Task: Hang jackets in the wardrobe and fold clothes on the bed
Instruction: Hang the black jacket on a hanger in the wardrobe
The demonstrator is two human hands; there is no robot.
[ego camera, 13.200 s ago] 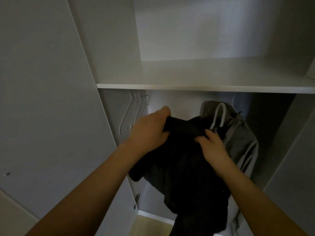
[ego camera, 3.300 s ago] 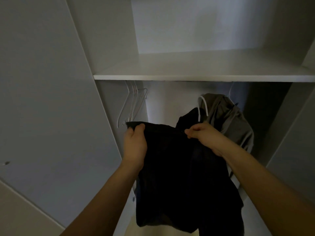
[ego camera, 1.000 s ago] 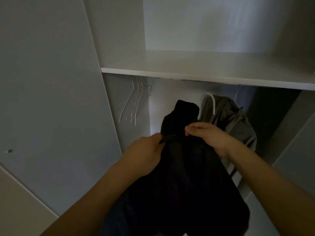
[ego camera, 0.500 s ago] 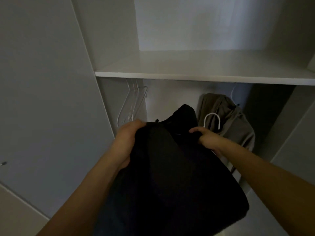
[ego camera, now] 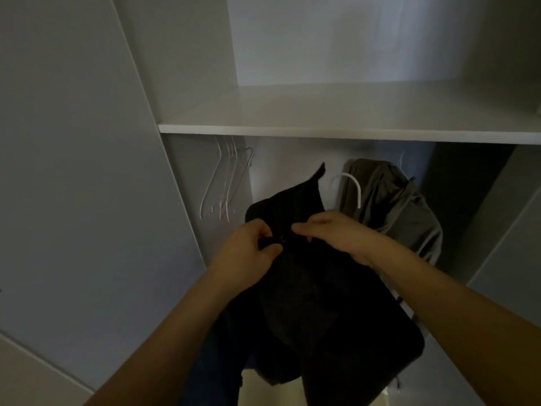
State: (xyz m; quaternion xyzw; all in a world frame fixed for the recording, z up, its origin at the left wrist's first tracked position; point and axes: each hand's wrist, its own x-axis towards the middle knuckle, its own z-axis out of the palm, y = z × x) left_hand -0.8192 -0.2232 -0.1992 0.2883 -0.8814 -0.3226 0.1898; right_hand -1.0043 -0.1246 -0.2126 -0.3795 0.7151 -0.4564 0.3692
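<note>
Both your hands are up on the black jacket (ego camera: 295, 288), right at chest height in front of the open wardrobe (ego camera: 336, 133). Your left hand (ego camera: 248, 253) pinches a fold of the dark cloth between thumb and curled fingers, beside a small round fastener. Your right hand (ego camera: 336, 232) is curled over the fabric too, fingertips pressed down close to the left ones, so the two grips nearly meet. The jacket is soft, matte, limp; one corner sticks up in a point above your knuckles and the rest drapes down between your forearms.

Just behind your right hand, a white hanger hook (ego camera: 352, 186) curves up, smooth and rounded; whether you are touching it is hard to tell. One grey-olive garment (ego camera: 395, 206) hangs on the rail behind it, crumpled, with a thin cord trailing. Over on the left, a bunch of thin bare wire hangers (ego camera: 225, 183), about four, dangles beneath the flat white shelf. Smooth, pale panels all round, and it is dim in there.
</note>
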